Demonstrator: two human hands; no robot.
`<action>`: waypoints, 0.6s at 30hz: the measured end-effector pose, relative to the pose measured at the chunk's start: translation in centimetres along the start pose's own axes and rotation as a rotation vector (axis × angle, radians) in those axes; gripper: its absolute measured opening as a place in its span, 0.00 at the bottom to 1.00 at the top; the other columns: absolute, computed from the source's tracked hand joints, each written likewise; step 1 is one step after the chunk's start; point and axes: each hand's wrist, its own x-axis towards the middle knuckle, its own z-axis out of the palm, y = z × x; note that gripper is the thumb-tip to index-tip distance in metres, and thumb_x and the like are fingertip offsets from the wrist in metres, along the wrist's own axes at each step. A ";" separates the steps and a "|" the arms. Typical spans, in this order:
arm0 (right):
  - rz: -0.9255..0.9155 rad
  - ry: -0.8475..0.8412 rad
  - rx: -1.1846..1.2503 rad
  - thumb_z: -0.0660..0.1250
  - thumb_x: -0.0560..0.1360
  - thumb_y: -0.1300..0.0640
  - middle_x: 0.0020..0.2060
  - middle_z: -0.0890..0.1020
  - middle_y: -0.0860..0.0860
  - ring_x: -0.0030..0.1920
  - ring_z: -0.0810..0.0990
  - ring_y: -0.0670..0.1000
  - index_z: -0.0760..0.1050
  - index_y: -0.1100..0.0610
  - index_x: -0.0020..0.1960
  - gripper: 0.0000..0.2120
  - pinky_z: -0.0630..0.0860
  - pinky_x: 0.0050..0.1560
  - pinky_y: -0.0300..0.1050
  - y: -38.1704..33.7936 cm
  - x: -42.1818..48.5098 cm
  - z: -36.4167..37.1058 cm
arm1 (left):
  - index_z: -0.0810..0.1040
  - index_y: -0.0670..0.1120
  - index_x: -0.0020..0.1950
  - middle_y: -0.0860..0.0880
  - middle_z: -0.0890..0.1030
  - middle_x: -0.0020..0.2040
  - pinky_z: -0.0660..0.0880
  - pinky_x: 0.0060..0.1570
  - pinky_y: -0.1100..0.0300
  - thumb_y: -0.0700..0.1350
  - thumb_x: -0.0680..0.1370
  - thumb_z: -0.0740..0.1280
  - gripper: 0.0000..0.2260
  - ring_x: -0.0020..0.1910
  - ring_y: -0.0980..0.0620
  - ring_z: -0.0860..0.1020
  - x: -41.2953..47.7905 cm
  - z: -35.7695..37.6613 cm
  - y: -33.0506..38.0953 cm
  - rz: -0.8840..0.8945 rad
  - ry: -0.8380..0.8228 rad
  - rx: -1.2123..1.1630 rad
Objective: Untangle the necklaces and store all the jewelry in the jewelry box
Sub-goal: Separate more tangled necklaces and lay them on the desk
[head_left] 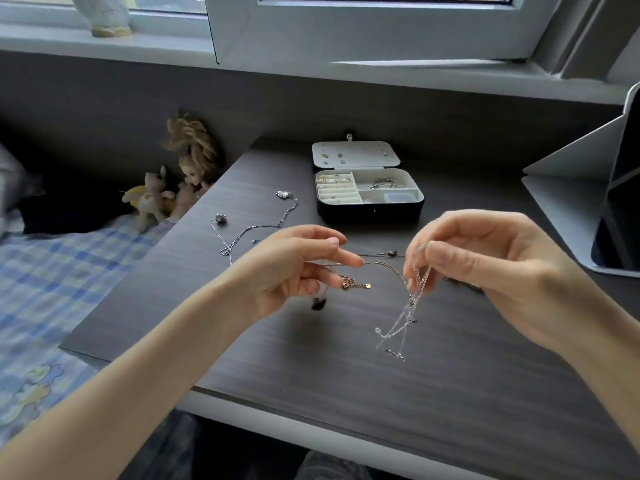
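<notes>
Pinched tangled necklaces (384, 266) between curled left hand (291, 268) and right hand (485, 268), six o'clock of open jewelry box (370, 213) holding rings (332, 180).

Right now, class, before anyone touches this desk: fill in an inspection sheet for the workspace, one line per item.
Surface: dark wood-grain desk.
Job's things: jewelry box open at the back, rings inside; silver necklace lying loose at left; gold chain and silver chain held above the desk.
Clutter: tablet in a folding stand at right.
Grippers: left hand pinches the gold chain; right hand pinches the silver chain.
Cables: nothing seen.
Surroundings: doll and plush toy on a checked bedsheet; window behind.
</notes>
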 end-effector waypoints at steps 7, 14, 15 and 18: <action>0.039 0.009 -0.224 0.69 0.69 0.49 0.34 0.79 0.50 0.37 0.76 0.46 0.80 0.50 0.35 0.06 0.72 0.40 0.35 -0.6 -0.4 -0.4 | 0.76 0.43 0.55 0.45 0.84 0.37 0.60 0.22 0.68 0.39 0.79 0.63 0.06 0.24 0.55 0.67 -1.5 -0.6 2.9 0.148 -0.003 0.315; 0.120 0.076 -0.129 0.66 0.70 0.56 0.29 0.78 0.52 0.33 0.76 0.47 0.79 0.57 0.34 0.08 0.73 0.37 0.32 -0.6 0.0 0.0 | 0.78 0.42 0.53 0.43 0.78 0.28 0.57 0.21 0.68 0.34 0.78 0.62 0.08 0.21 0.55 0.62 -2.9 -2.7 5.2 0.159 0.017 0.473; 0.134 0.073 -0.108 0.66 0.70 0.56 0.28 0.77 0.52 0.33 0.76 0.50 0.79 0.56 0.34 0.08 0.74 0.37 0.35 -0.5 0.1 0.1 | 0.78 0.42 0.52 0.43 0.77 0.28 0.56 0.21 0.68 0.34 0.78 0.62 0.08 0.21 0.55 0.61 -3.2 -3.1 5.7 0.148 0.018 0.504; 0.170 0.062 -0.046 0.67 0.70 0.56 0.25 0.73 0.52 0.29 0.71 0.50 0.80 0.57 0.35 0.07 0.73 0.33 0.37 -0.3 0.6 0.7 | 0.80 0.42 0.51 0.43 0.76 0.27 0.56 0.22 0.66 0.35 0.76 0.65 0.06 0.22 0.54 0.61 -4.0 -4.2 7.7 0.124 0.006 0.630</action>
